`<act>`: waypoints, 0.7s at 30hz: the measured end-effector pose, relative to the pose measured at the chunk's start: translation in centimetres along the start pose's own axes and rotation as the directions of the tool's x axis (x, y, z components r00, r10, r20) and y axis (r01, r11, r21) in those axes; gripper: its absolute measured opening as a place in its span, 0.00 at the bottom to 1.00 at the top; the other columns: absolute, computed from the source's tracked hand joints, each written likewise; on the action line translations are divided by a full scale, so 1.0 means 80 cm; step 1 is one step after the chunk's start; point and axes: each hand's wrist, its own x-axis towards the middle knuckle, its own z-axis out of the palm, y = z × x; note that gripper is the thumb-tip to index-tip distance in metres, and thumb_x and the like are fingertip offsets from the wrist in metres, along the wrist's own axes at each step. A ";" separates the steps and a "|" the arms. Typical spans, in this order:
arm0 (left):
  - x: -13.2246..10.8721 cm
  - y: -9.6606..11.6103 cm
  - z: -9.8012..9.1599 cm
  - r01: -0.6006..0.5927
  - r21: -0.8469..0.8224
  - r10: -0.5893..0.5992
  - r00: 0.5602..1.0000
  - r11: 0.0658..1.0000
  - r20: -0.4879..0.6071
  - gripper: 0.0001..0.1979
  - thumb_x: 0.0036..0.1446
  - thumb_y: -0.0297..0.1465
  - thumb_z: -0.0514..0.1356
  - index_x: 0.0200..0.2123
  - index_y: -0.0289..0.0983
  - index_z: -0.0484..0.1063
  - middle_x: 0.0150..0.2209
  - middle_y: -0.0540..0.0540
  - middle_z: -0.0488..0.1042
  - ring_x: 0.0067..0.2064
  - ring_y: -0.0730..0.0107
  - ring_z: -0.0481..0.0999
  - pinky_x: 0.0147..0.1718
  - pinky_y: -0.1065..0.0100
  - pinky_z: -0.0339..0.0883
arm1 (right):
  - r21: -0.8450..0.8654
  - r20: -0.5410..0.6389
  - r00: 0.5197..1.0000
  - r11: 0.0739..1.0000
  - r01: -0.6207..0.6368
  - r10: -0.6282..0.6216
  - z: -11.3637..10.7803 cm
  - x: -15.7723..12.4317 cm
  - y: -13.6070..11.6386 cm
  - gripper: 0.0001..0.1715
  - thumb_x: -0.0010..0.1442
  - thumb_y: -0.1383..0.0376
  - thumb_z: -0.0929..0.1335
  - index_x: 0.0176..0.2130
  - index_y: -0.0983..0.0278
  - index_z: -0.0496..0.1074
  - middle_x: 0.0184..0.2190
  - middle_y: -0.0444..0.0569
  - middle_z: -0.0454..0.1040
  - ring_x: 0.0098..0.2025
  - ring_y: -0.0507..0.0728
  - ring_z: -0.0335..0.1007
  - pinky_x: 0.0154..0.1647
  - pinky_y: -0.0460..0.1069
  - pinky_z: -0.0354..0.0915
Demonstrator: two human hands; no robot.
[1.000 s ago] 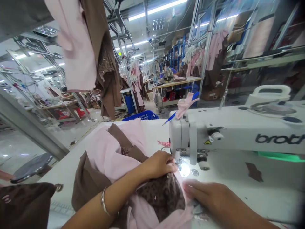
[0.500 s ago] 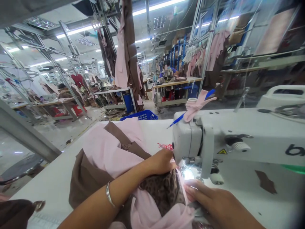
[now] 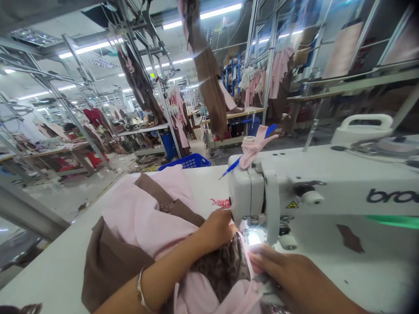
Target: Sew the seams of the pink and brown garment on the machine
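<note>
Both hands stay put: left hand (image 3: 218, 229) bunches the pink garment (image 3: 147, 218), right hand (image 3: 281, 270) seemingly flat, feeding it under the sewing machine (image 3: 314, 183) needle.

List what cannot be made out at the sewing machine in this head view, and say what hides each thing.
- Needle and presser foot: washed out by the lamp glare under the sewing machine.
- Left hand fingertips: tucked into the pink and brown fabric.
- Right hand palm side: pressed flat on the cloth; wrist cut by the bottom edge.
- Brand lettering: cut by the right edge.
- Red scrap: too small to identify.
</note>
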 end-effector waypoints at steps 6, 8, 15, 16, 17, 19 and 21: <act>0.004 -0.005 0.003 0.014 0.033 -0.011 0.996 0.999 -0.094 0.14 0.49 0.19 0.54 0.36 0.34 0.75 0.32 0.45 0.77 0.38 0.62 0.75 0.38 0.67 0.67 | -0.072 -0.075 0.996 0.996 0.050 -0.056 0.001 0.003 0.002 0.28 0.49 0.79 0.56 0.46 0.64 0.69 0.44 0.52 0.80 0.36 0.54 0.80 0.32 0.45 0.75; 0.005 -0.005 0.002 0.028 0.035 -0.023 0.992 0.999 -0.125 0.15 0.48 0.17 0.52 0.36 0.33 0.75 0.33 0.45 0.76 0.38 0.62 0.75 0.39 0.67 0.67 | -0.071 -0.054 0.998 0.997 0.036 -0.040 0.005 0.000 0.004 0.27 0.51 0.79 0.56 0.46 0.65 0.70 0.45 0.53 0.79 0.36 0.55 0.80 0.32 0.46 0.75; 0.009 -0.007 -0.002 0.046 0.027 -0.042 0.991 0.999 -0.126 0.15 0.47 0.17 0.51 0.34 0.33 0.74 0.34 0.45 0.77 0.38 0.65 0.74 0.41 0.68 0.67 | -0.041 0.007 1.000 0.999 -0.005 0.006 0.009 -0.003 0.005 0.29 0.52 0.79 0.57 0.50 0.63 0.69 0.47 0.51 0.78 0.37 0.54 0.80 0.34 0.45 0.74; 0.008 -0.008 -0.003 0.045 0.021 -0.043 0.993 0.999 -0.113 0.15 0.47 0.17 0.52 0.34 0.34 0.74 0.34 0.46 0.77 0.38 0.65 0.74 0.42 0.68 0.67 | -0.033 0.006 1.000 0.999 -0.014 0.014 0.007 -0.002 0.004 0.29 0.52 0.79 0.57 0.50 0.63 0.68 0.47 0.50 0.78 0.37 0.54 0.79 0.35 0.45 0.74; 0.008 -0.009 -0.004 0.047 0.014 -0.045 0.994 0.999 -0.100 0.14 0.48 0.18 0.52 0.34 0.34 0.74 0.34 0.46 0.77 0.38 0.65 0.74 0.42 0.67 0.68 | -0.027 0.000 1.000 0.999 -0.017 0.017 0.006 -0.001 0.003 0.29 0.51 0.79 0.56 0.49 0.63 0.68 0.47 0.49 0.78 0.37 0.54 0.79 0.35 0.45 0.74; 0.007 -0.011 -0.005 0.053 0.002 -0.053 0.995 0.999 -0.083 0.12 0.48 0.20 0.54 0.34 0.34 0.75 0.32 0.47 0.76 0.37 0.65 0.73 0.42 0.67 0.68 | -0.019 -0.015 1.000 1.000 -0.025 0.025 0.005 0.001 0.002 0.30 0.50 0.80 0.56 0.49 0.63 0.68 0.46 0.49 0.78 0.37 0.54 0.79 0.33 0.45 0.73; 0.006 -0.011 -0.006 0.058 -0.012 -0.059 0.996 0.998 -0.071 0.11 0.49 0.22 0.55 0.35 0.34 0.74 0.30 0.48 0.76 0.36 0.65 0.73 0.41 0.67 0.68 | -0.017 -0.026 0.999 0.999 -0.031 0.030 0.005 0.000 0.002 0.30 0.50 0.80 0.56 0.49 0.64 0.68 0.47 0.50 0.78 0.37 0.55 0.79 0.32 0.46 0.72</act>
